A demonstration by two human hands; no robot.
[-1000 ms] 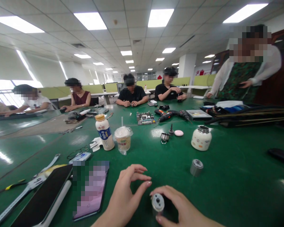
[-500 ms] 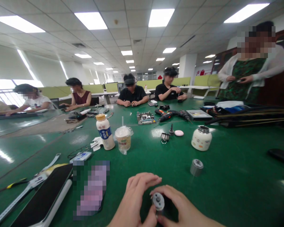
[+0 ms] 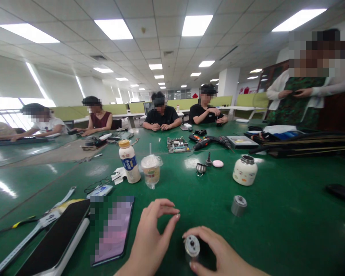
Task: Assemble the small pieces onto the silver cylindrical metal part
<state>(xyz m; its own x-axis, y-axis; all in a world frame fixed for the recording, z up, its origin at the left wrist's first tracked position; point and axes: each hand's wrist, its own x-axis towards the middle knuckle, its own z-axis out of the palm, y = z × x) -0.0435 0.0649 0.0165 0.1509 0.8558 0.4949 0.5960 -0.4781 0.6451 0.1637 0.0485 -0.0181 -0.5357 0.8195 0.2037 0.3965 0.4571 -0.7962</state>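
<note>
My right hand (image 3: 215, 249) grips a small silver metal cylinder, which looks like a small motor (image 3: 192, 247), between thumb and fingers. Its round end, with a dark centre and small holes, faces up. To the left of it, apart from the cylinder, my left hand (image 3: 153, 230) is raised with thumb and index fingertip almost meeting in a pinch. Anything between those tips is too small to make out. A second, similar metal cylinder (image 3: 239, 206) stands upright on the green table (image 3: 276, 230), beyond my right hand.
Left lie a phone (image 3: 115, 230), a dark tablet-like device (image 3: 57, 237) and a white strap (image 3: 17, 245). Ahead stand a bottle (image 3: 129, 163), a lidded cup (image 3: 151, 170) and a cream jar (image 3: 245, 171). Farther off are a circuit board (image 3: 177, 145), power drills (image 3: 202, 143) and several people.
My left hand has moved left, away from the cylinder, and its thumb and index fingertip have come together. My right hand keeps its hold on the cylinder, nearly in place.
</note>
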